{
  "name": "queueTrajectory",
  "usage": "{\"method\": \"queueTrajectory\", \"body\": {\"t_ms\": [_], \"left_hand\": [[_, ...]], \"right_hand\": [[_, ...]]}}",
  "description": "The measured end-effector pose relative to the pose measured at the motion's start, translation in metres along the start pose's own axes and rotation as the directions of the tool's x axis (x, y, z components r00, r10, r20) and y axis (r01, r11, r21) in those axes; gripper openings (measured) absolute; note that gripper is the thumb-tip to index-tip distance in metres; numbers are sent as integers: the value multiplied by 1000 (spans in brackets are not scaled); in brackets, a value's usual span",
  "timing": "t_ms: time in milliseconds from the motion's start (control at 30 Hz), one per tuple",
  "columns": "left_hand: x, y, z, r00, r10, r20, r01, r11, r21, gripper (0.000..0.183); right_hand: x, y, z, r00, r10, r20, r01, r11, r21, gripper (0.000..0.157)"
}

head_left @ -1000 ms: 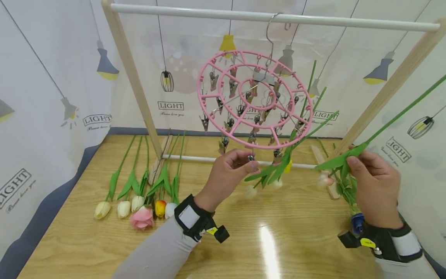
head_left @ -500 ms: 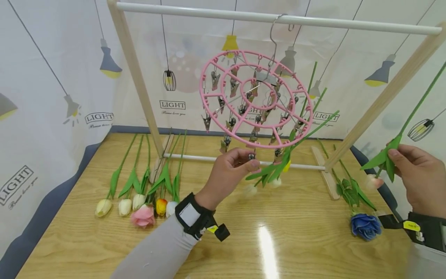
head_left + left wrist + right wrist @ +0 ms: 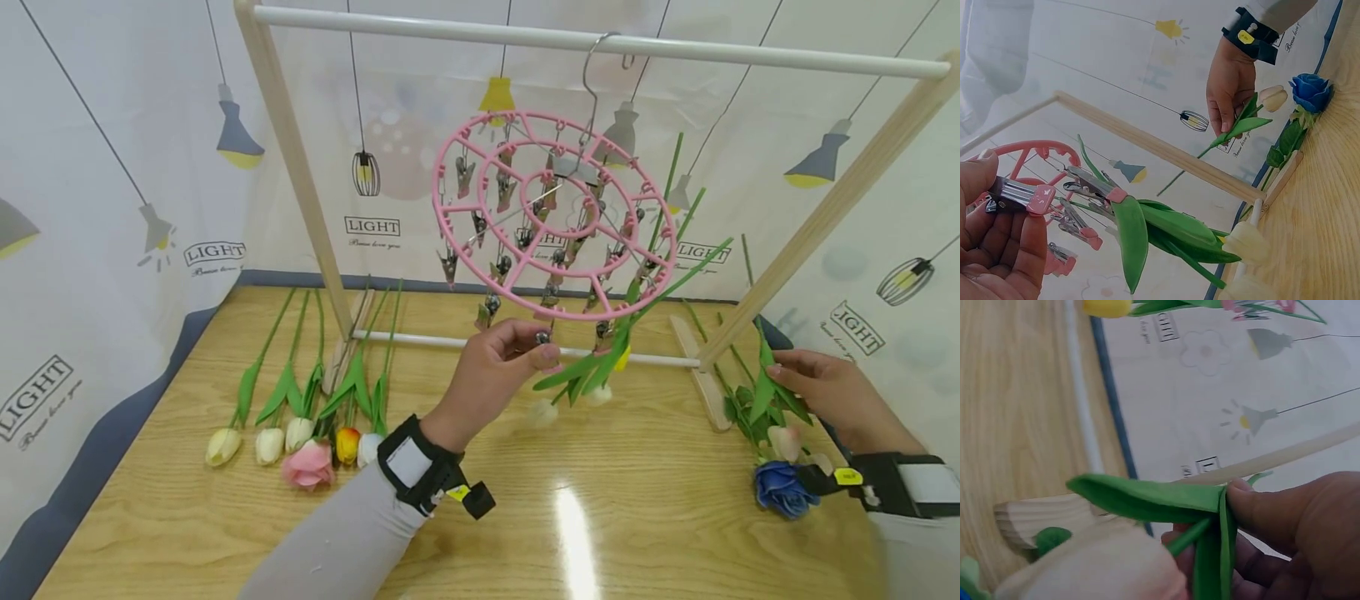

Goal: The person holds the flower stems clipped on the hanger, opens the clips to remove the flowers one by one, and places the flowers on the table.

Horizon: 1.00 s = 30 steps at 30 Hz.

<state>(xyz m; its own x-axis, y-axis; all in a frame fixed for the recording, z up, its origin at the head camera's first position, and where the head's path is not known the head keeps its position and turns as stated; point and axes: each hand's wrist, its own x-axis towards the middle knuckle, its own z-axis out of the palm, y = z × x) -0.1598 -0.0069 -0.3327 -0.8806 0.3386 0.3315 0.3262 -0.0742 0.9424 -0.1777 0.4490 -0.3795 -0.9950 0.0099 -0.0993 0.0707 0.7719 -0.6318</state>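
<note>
My left hand [image 3: 498, 367] pinches a metal clip [image 3: 1019, 195] with pink tips, hanging from the front rim of the pink round clip hanger [image 3: 517, 296]. Nothing is between that clip's tips in the left wrist view. My right hand [image 3: 832, 392] holds a pale pink tulip [image 3: 1104, 562] by its stem and leaves, bloom downward, over the flowers at the right. Beside the left hand, tulips with green leaves [image 3: 1179, 228] hang bloom-down from clips at the hanger's right side. A blue rose [image 3: 783, 487] lies on the table below the right hand.
The hanger hooks onto the white bar [image 3: 480, 35] of a wooden-legged rack [image 3: 300, 167]. Several tulips [image 3: 222, 446] and a pink rose [image 3: 307, 465] lie at the table's left. A low white rod [image 3: 420, 339] joins the rack's feet behind the left hand.
My right hand has carried the pale pink tulip away from the hanger to the right, then lowered it over the blue rose. My left hand stays on the clip.
</note>
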Motion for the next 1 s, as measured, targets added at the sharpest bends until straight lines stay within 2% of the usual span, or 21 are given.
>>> {"method": "queueTrajectory", "body": {"t_ms": [167, 367, 667, 733, 800, 900, 1000], "left_hand": [[0, -1, 0, 1000, -12, 5, 12, 1000, -14, 28], [1, -2, 1, 999, -24, 21, 26, 998, -63, 30], [2, -3, 0, 1000, -10, 11, 10, 1000, -30, 27], [4, -11, 0, 1000, 1, 11, 0, 999, -36, 28], [4, -12, 0, 1000, -2, 9, 2, 999, -40, 28], [4, -12, -1, 1000, 1, 8, -1, 999, -39, 28], [1, -4, -1, 1000, -8, 8, 8, 999, -48, 27]], "right_hand": [[7, 4, 8, 997, -4, 82, 1, 1000, 30, 69], [13, 10, 24, 992, 20, 128, -22, 1000, 18, 69], [20, 18, 39, 989, -2, 150, 23, 990, -137, 67], [22, 18, 42, 988, -7, 153, 32, 986, -161, 67], [23, 19, 44, 987, -16, 158, 46, 981, -187, 66], [24, 18, 46, 986, -38, 161, 77, 967, -244, 63], [25, 17, 48, 985, -55, 164, 103, 948, -301, 61]]}}
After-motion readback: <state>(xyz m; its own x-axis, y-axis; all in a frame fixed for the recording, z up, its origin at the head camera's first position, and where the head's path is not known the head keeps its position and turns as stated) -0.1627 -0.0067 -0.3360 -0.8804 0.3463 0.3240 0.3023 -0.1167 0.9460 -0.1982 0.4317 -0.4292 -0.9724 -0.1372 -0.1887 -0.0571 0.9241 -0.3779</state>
